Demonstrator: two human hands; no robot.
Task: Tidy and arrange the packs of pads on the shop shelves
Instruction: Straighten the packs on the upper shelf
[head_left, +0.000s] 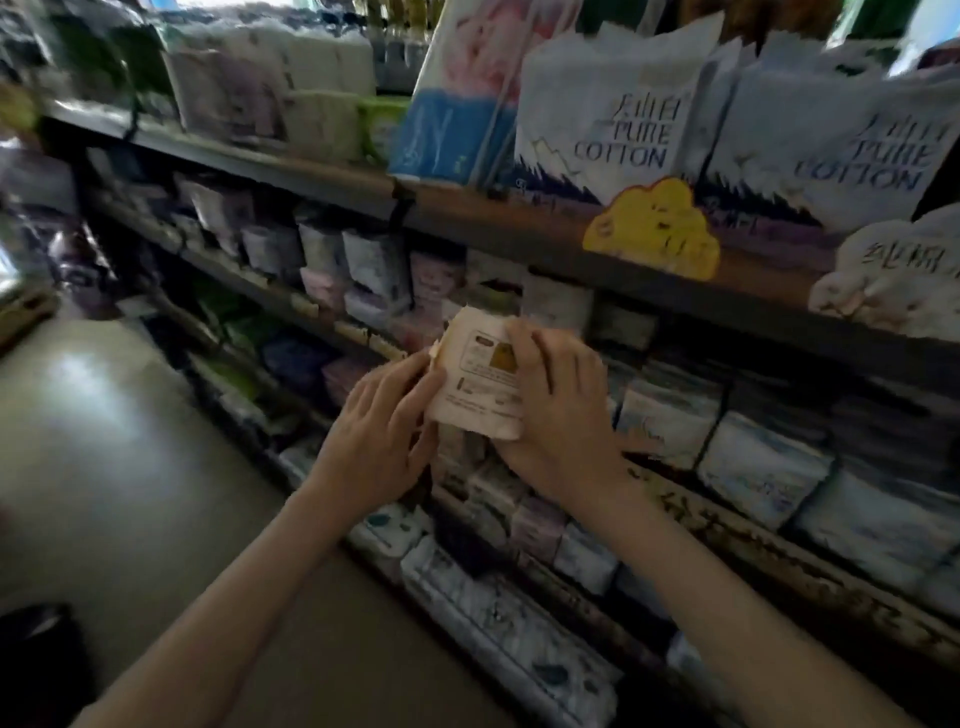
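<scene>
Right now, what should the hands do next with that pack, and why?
Probably ease the pale pack into the row of packs behind it: the right hand grips it, the left hand touches its edge, and it hangs clear of the shelves.

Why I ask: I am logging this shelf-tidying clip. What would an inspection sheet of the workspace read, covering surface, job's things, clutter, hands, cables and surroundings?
Surface: dark tiered shop shelves, front edges worn.
Job's things: cream soft-plastic pack of pads, printed label facing the camera, held in front of the middle tier; rows of white and pastel packs stand on the tiers.
Clutter: yellow cloud-shaped tag on the upper shelf edge.
Hands: left hand touches the cream pack's left edge; right hand grips its right side, fingers curled over the front.
Cables: nothing seen.
Surroundings: glossy pale floor; white PURE COTTON bags on the upper tier.
</scene>
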